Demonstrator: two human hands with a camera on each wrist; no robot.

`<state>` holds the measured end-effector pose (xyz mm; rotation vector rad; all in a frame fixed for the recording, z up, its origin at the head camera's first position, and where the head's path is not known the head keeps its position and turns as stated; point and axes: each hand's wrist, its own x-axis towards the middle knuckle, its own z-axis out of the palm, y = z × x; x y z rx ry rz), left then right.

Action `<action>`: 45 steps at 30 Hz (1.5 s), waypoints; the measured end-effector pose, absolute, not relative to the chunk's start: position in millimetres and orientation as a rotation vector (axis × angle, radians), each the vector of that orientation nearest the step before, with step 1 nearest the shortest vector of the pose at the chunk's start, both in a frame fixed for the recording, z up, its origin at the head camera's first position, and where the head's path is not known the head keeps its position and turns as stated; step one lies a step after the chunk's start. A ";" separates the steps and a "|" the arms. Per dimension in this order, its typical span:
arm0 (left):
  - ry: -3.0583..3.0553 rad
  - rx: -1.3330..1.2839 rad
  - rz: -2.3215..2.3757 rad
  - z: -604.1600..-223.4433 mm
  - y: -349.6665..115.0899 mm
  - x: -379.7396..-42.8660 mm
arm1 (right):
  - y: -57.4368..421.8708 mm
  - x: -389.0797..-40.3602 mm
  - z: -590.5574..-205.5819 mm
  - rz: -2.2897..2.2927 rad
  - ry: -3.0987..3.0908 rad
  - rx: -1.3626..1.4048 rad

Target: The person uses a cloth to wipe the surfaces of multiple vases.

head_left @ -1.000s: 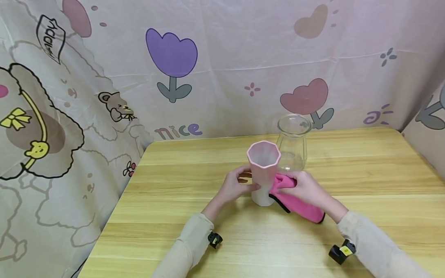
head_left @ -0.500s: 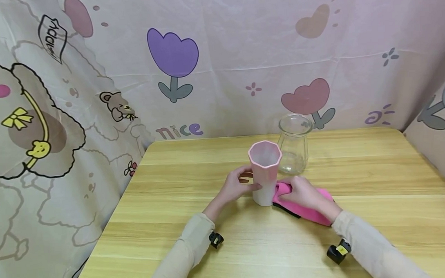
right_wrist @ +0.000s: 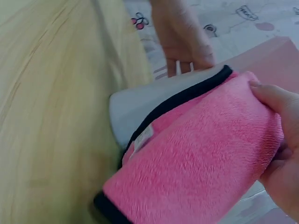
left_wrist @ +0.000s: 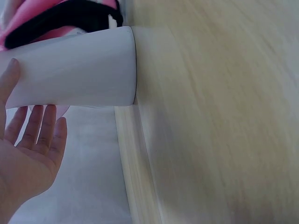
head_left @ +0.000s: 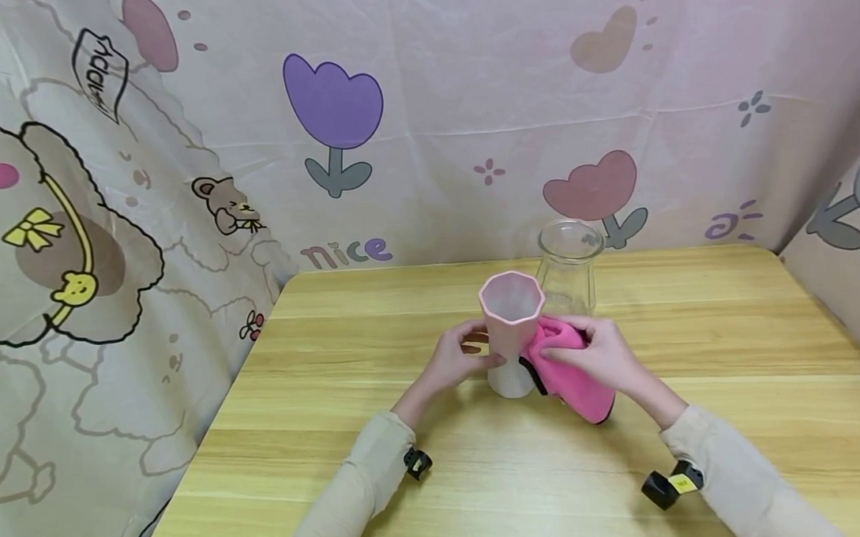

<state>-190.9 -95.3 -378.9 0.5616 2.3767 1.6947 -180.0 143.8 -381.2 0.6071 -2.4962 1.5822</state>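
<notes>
Pink fading down to white, the vase stands upright on the bench, between your two hands, its long axis vertical. It lies to the right of your left hand and to the left of your right hand. The left is the nearer: its thumb rests on the near side, its fingers reach round the far side, and it holds the wall directly. Your right hand pinches a pink cloth between thumb and fingers, and only that cloth bears on the vase's right side.

Condition of the vase: many-sided rim, open mouth facing up, smooth pale lower wall, no damage visible. The cloth is plush and folded, with black edging and a small white label. Behind and to the right stands a clear glass jar, partly hidden by your right hand.
</notes>
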 end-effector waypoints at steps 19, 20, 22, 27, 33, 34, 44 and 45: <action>2.377 0.570 1.706 -381.0 -94.6 -191.7 | 143.9 -170.0 -343.0 1.784 -2.138 0.629; 2.379 0.569 1.705 -381.0 -94.6 -191.6 | 143.8 -170.9 -346.6 1.770 -2.154 0.631; 2.380 0.569 1.702 -381.0 -94.7 -191.4 | 143.4 -173.0 -354.4 1.745 -2.190 0.634; 2.378 0.571 1.707 -381.3 -95.3 -191.6 | 141.7 -177.6 -373.7 1.595 -2.330 0.654; 2.367 0.572 1.714 -382.6 -95.9 -192.3 | 139.8 -180.9 -388.2 1.445 -2.516 0.706; 2.364 0.571 1.717 -382.9 -96.0 -192.5 | 139.5 -181.2 -389.4 1.435 -2.540 0.713; 2.364 0.556 1.710 -383.2 -96.4 -192.2 | 136.1 -189.8 -411.3 1.180 -2.821 0.843; 2.366 0.558 1.712 -382.9 -96.1 -192.0 | 135.7 -190.2 -414.0 1.144 -2.830 0.844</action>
